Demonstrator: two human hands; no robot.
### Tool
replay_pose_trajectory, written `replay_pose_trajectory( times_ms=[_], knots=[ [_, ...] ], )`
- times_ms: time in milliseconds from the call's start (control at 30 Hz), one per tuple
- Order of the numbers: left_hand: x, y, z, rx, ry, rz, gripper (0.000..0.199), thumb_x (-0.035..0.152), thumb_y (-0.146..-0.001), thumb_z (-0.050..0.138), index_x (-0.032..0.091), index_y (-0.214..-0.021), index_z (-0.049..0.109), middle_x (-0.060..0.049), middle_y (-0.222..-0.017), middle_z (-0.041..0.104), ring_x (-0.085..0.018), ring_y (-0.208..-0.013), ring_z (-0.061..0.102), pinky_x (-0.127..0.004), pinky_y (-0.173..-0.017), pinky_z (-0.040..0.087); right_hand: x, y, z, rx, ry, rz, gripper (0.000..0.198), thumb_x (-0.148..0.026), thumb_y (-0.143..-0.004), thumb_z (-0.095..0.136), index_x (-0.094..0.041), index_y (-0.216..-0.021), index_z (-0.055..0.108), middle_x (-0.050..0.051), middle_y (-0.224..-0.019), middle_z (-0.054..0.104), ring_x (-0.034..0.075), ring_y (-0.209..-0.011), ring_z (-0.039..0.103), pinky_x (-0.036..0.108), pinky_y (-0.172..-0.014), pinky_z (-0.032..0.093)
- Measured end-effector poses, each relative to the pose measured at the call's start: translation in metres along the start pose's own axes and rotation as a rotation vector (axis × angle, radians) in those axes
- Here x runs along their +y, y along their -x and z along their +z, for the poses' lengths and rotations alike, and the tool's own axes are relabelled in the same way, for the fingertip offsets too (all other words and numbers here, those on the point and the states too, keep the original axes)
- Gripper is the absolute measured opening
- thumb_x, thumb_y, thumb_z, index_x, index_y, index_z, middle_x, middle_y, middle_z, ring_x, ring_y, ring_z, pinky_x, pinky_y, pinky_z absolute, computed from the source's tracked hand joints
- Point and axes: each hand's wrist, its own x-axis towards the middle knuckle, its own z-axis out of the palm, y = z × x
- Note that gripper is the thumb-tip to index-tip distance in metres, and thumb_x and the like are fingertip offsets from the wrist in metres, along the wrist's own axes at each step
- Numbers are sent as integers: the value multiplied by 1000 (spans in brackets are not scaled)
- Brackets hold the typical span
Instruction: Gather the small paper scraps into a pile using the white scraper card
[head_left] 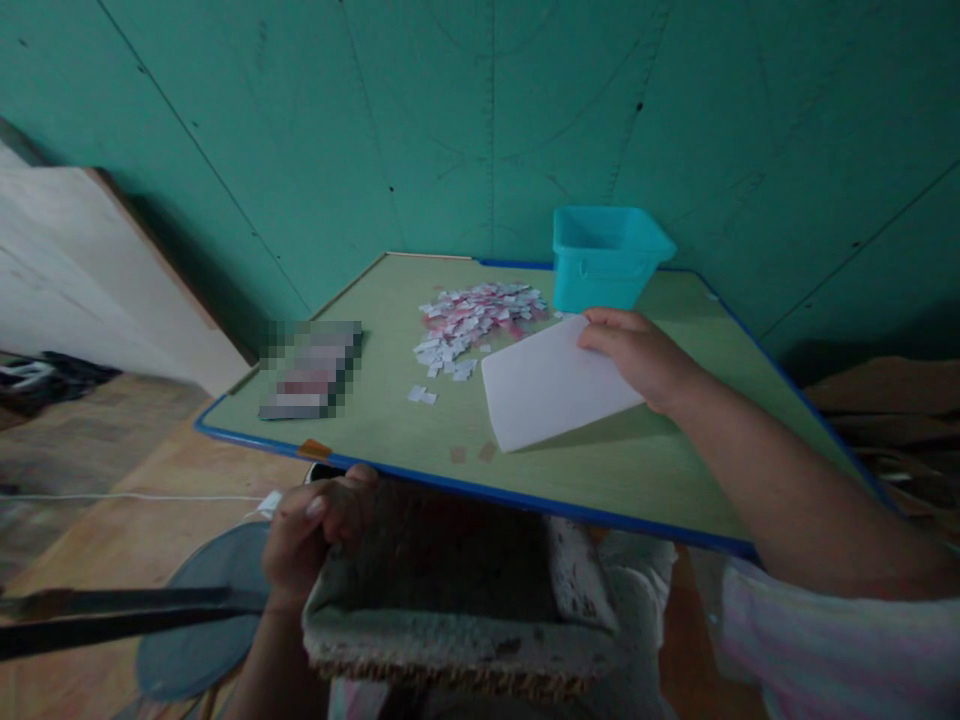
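Observation:
My right hand pinches the upper right part of a white sheet of paper, tilted over the tabletop. Just beyond the sheet lies a loose heap of small white and pink paper pieces, with a few stray pieces nearer me. Below the table's front edge, my left hand is closed at the far left corner of a cloth-lined wicker basket on my lap. Its fingers curl at the rim, partly hidden. The basket's inside is dark.
A turquoise plastic bin stands at the back of the green blue-edged table, against the green wall. A pixelated flat item lies at the left. A round grey stool and a white cable are beside the table.

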Motion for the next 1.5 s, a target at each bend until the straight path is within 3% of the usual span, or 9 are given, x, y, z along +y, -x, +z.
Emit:
replay_pose_trajectory(
  times_ms=[167, 400, 633, 900, 1067, 1267, 1500],
  knots=[
    [-2, 1, -2, 19, -7, 5, 29, 29, -70, 51, 20, -42, 52, 2, -36, 52, -15, -36, 44, -34, -50, 28, 3, 5, 14, -154, -151, -26, 10, -23, -63, 52, -20, -73, 52, -2, -60, 53, 10, -48, 46, 23, -44, 31],
    [-2, 1, -3, -4, -4, 11, 28, 28, -69, 50, 20, -43, 52, 3, -37, 53, -14, -37, 45, -33, -64, 32, 7, -4, 9, -45, -129, -91, 10, -21, -62, 52, -18, -72, 52, -2, -62, 54, 10, -53, 46, 22, -49, 34],
    [0, 0, 0, 53, -25, 5, 30, 31, -69, 53, 21, -40, 53, 2, -33, 50, -15, -35, 41, -33, -56, 32, 16, 1, 19, -401, -1, -55, 12, -19, -63, 57, -17, -74, 53, 0, -70, 58, 12, -64, 53, 23, -60, 39],
    [3, -2, 5, 30, -11, 10, 31, 31, -69, 53, 22, -39, 54, 2, -31, 49, -15, -32, 39, -32, -44, 29, 17, 0, 19, -369, 16, -91, 13, -21, -68, 54, -17, -80, 52, 0, -75, 60, 13, -68, 55, 25, -62, 41],
    [0, -1, 3, -1, -9, 31, 30, 29, -71, 50, 22, -42, 53, 3, -35, 50, -14, -36, 41, -34, -61, 34, 17, 6, 24, -424, 88, -125, 9, -24, -70, 53, -19, -76, 49, 1, -73, 59, 15, -71, 56, 27, -61, 41],
    [2, -1, 5, 18, -17, 46, 30, 29, -71, 49, 22, -42, 53, 3, -34, 49, -15, -35, 40, -35, -56, 34, 16, 10, 29, -467, 112, -145, 8, -24, -71, 52, -19, -75, 47, 0, -69, 56, 15, -69, 55, 26, -58, 40],
    [0, 0, 0, -5, -17, 34, 30, 28, -72, 48, 22, -44, 55, 2, -35, 51, -16, -36, 41, -35, -60, 32, 17, 12, 29, -460, 206, -195, 11, -25, -73, 50, -17, -81, 51, 4, -79, 60, 15, -69, 55, 26, -57, 39]
  ],
)
